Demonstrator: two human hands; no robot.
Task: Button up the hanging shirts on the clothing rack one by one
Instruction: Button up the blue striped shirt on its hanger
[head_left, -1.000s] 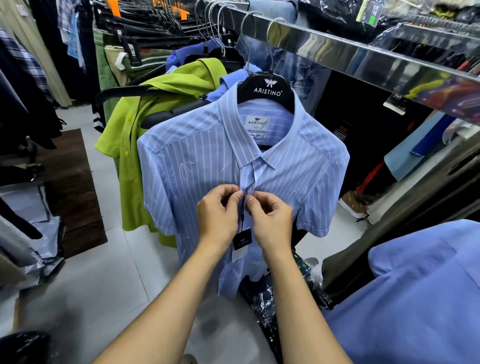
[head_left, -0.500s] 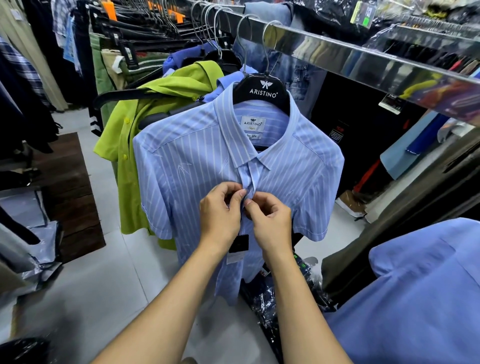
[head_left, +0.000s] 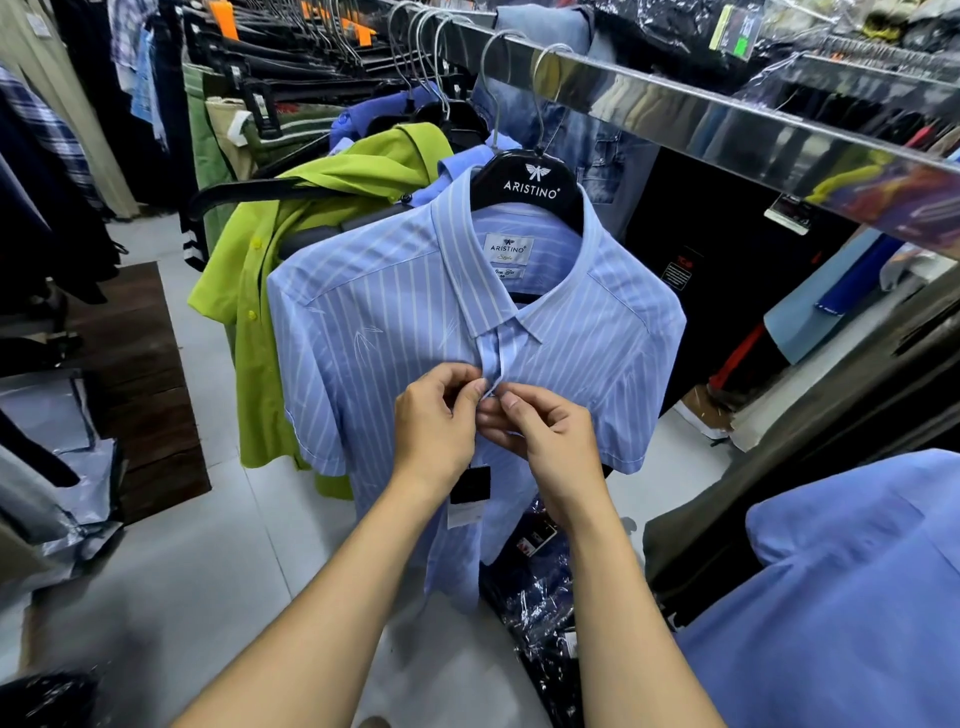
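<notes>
1. We see a blue striped shirt (head_left: 395, 332) hanging front-on from a black hanger (head_left: 530, 182) printed ARISTINO, which is hooked over the shiny metal rail (head_left: 727, 124) of the clothing rack.
2. Our left hand (head_left: 434, 421) pinches the left edge of the shirt's front placket just below the collar, thumb and forefinger curled onto the fabric.
3. Our right hand (head_left: 545, 431) pinches the opposite edge, its fingertips touching those of the left hand at the middle of the chest.
4. Whether a button sits between the fingers we cannot tell; the fingers hide the spot.
5. A black price tag (head_left: 470, 483) dangles from the shirt front just under the left wrist.
6. Behind the striped shirt hangs a lime green shirt (head_left: 260, 312), touching its left sleeve.
7. A plain blue garment (head_left: 841, 597) fills the lower right corner.
8. Plastic-wrapped clothes (head_left: 540, 597) lie on the pale floor (head_left: 208, 597) below the shirt's hem.
</notes>
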